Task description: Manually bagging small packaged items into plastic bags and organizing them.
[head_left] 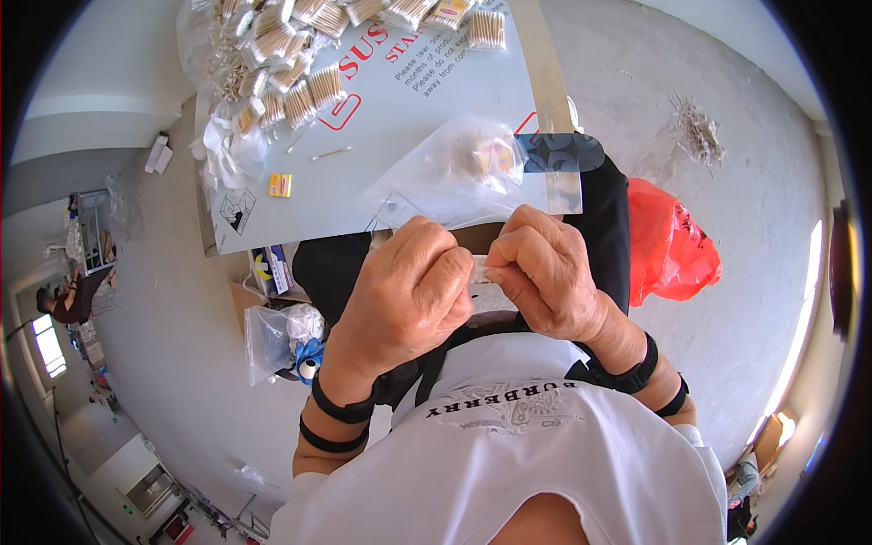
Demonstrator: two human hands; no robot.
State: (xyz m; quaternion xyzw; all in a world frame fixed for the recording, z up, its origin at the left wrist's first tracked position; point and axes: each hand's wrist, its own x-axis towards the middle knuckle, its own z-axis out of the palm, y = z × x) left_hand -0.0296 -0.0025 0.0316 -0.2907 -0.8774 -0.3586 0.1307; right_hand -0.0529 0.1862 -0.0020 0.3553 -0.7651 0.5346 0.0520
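My left hand [409,286] and my right hand [543,271] are close together in front of my lap, just off the board's near edge. Both are closed. Between their fingertips shows a small whitish piece [479,270], perhaps thin plastic; its kind is unclear. My right thumb and forefinger pinch it, while my left fingertips are mostly hidden behind the hand. Just beyond them, a clear plastic bag [436,177] lies on the grey printed board [363,204], something yellow and white showing inside. A small yellow packet [280,185] and a loose cotton swab [331,153] lie farther left.
Bundles of cotton swabs [300,104] are heaped at the board's far left. A red plastic bag [668,241] stands on the floor at right, with a pile of loose sticks [698,130] beyond. Below the board at left are a box [272,270] and a clear bag [270,341].
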